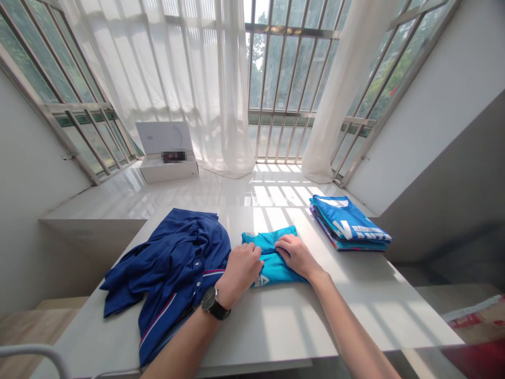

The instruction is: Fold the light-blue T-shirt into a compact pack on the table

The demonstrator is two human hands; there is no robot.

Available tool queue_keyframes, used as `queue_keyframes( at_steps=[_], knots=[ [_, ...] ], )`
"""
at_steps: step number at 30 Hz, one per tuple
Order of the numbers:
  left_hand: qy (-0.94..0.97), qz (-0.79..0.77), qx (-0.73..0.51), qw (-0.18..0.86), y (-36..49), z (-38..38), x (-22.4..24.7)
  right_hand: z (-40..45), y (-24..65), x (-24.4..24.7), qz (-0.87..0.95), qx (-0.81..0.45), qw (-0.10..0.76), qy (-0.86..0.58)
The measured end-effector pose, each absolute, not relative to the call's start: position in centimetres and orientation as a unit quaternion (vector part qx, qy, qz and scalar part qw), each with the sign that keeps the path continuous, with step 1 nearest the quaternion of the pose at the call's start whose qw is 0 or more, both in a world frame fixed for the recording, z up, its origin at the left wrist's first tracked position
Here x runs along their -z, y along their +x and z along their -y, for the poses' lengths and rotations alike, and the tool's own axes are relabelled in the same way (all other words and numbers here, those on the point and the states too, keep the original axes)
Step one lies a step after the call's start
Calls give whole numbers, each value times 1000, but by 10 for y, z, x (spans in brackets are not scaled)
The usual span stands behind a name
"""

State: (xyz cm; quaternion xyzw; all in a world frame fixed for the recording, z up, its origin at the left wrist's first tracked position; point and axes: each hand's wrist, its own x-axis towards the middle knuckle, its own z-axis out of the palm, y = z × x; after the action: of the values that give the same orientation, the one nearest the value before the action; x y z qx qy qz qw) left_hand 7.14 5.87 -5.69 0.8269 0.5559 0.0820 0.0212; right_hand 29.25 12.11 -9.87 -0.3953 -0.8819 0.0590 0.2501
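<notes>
Sunlight comes through the sheer curtains (158,68) and a barred window (290,68), falling in stripes across your white table (260,326). Beyond the table, a glossy white ledge (158,195) holds a white box (168,171), its lid standing open and a blurred label on its front.

Your left hand (239,271) and right hand (295,257) both lie on a teal shirt (272,261), which sits folded into a rough bundle near the middle of the table. Neither hand is clenched. Their fingers curve down onto the cloth, the right one's partly over a fold, but you cannot tell whether they are gripping it or only pressing. A white printed mark shows at the bundle's near edge.

A black watch (215,303) sits on your left wrist. Just beside that hand, a navy polo shirt (173,268) lies loose and rumpled, its sleeve spread toward the table's left edge. To the right of the teal shirt, set apart from your right hand, is a neat stack of folded shirts (349,223), with a bright blue one on top bearing white lettering.
</notes>
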Motion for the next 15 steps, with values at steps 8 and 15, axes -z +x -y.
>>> queue_keyframes(
  at_steps=[8, 15],
  knots=[
    [782, -613, -100, 42, 58, -66, 64, -122, 292, 99, 874, -86, 247, -408],
    [779, -606, -129, 95, 50, -73, 67, -123, 293, 100, 871, -95, 250, -411]
  ],
)
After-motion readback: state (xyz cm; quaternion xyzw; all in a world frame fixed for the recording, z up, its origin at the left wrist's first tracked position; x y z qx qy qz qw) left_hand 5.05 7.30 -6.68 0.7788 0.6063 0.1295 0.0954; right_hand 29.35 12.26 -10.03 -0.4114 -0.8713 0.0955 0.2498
